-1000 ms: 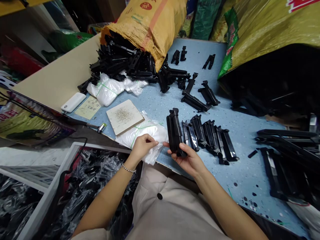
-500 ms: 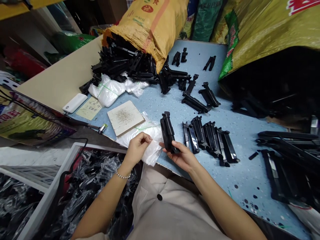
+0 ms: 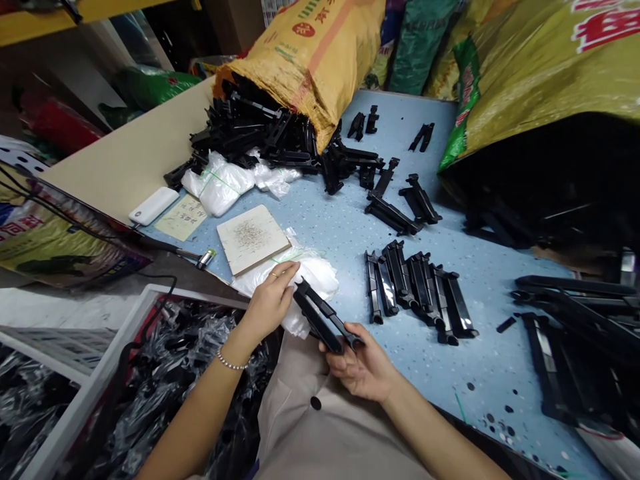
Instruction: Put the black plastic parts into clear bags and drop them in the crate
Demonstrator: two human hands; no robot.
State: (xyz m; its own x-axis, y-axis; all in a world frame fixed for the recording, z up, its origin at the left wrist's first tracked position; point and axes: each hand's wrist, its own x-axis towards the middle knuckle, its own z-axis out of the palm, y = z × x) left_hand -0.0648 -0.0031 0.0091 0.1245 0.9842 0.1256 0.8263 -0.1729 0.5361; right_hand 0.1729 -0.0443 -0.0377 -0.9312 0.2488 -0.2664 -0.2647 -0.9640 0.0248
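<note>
My right hand (image 3: 361,365) grips the near end of a long black plastic part (image 3: 323,317), tilted with its far end pointing up-left over the table edge. Pinched in my left hand (image 3: 269,305) is a clear plastic bag (image 3: 305,287) from a small pile of bags, right beside the part's far end. A row of several similar black parts (image 3: 417,287) lies on the blue table (image 3: 480,347) to the right of my hands.
A yellow sack (image 3: 305,60) at the back spills a heap of black parts (image 3: 260,133). Another big sack (image 3: 545,100) lies at right, long black pieces (image 3: 565,333) below it. A square board (image 3: 251,238), white power bank (image 3: 153,205) and bin of bagged parts (image 3: 165,373) sit at left.
My right hand has drawn the black part back toward me and tipped it from upright to slanting toward the bag. My left hand has shifted slightly on the bag.
</note>
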